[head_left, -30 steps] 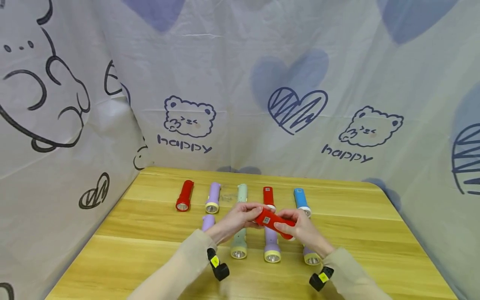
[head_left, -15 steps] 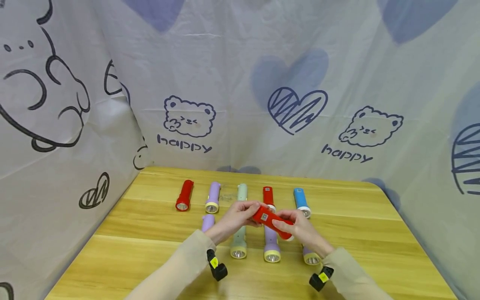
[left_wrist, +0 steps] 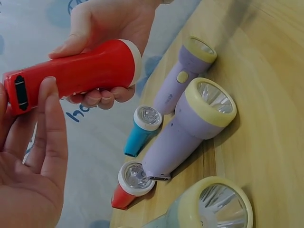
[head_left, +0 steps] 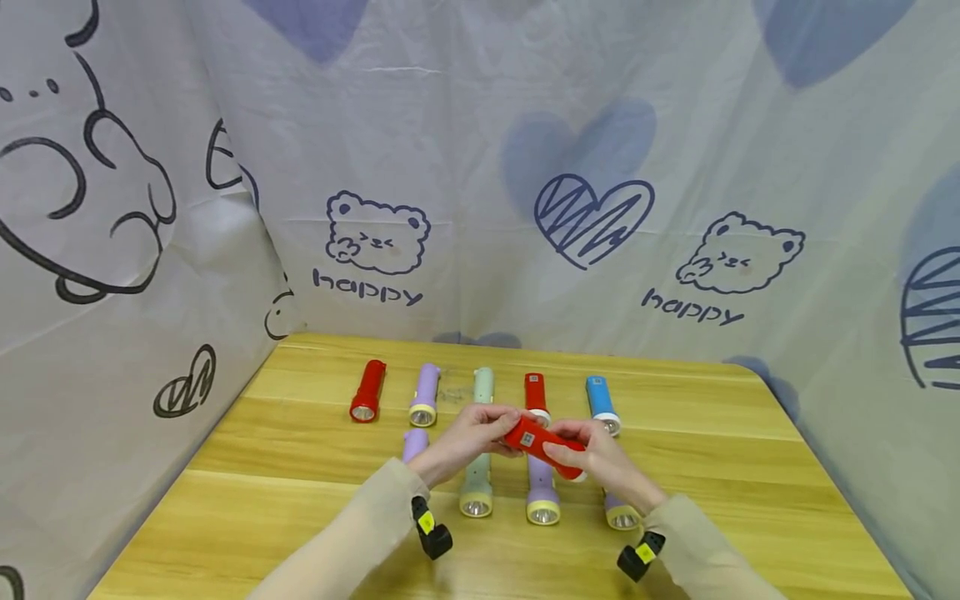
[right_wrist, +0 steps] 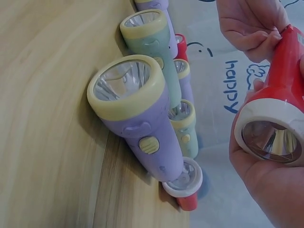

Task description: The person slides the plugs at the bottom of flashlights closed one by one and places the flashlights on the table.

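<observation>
A red flashlight with a white rim is held above the table, tilted with its head toward the lower right. My left hand pinches its tail end between thumb and fingers. My right hand grips it near the head, the thumb along its body. In the left wrist view a dark slot shows at the tail, by the left fingers. The lens shows in the right wrist view, above the right palm. Below the hands lie a green flashlight and a purple flashlight.
In the back row on the wooden table lie a red flashlight, a purple one, a green one, another red one and a blue one. More purple flashlights are partly hidden by the arms.
Both hands and the red flashlight have shifted very slightly left. Their hold on it looks the same, and the flashlights on the table have not moved.
</observation>
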A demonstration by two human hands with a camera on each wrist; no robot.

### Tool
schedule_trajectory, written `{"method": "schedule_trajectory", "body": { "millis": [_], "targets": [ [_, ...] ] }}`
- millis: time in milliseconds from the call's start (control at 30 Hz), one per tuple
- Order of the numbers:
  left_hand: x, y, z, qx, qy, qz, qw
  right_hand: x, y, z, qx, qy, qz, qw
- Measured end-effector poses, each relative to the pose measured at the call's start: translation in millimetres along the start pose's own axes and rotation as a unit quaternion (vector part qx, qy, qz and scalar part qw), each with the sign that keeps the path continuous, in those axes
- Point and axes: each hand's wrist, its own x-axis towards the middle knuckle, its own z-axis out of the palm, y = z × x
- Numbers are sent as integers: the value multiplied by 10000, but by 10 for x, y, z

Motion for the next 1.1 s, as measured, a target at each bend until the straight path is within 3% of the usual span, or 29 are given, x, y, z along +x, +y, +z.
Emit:
{"method": "schedule_trajectory", "body": {
  "millis": [167,367,600,900,1100],
  "targets": [
    [-1,23,26,188,369,58,9991,19,-17,16,-38,-12,113,9999],
    [11,7,56,382,567,246,9974,17,-16,29,-58,-48,63,10000],
    [11,6,50,424,522,264,9974,9,3,31,-96,3,0,10000],
    [5,-14,6,-167,348,-30,9992,5,-42,64,12,34,-8,10000],
    [-3,-16,-6,-109,399,-70,9991,9,-48,90,-8,53,38,10000]
  ]
}}
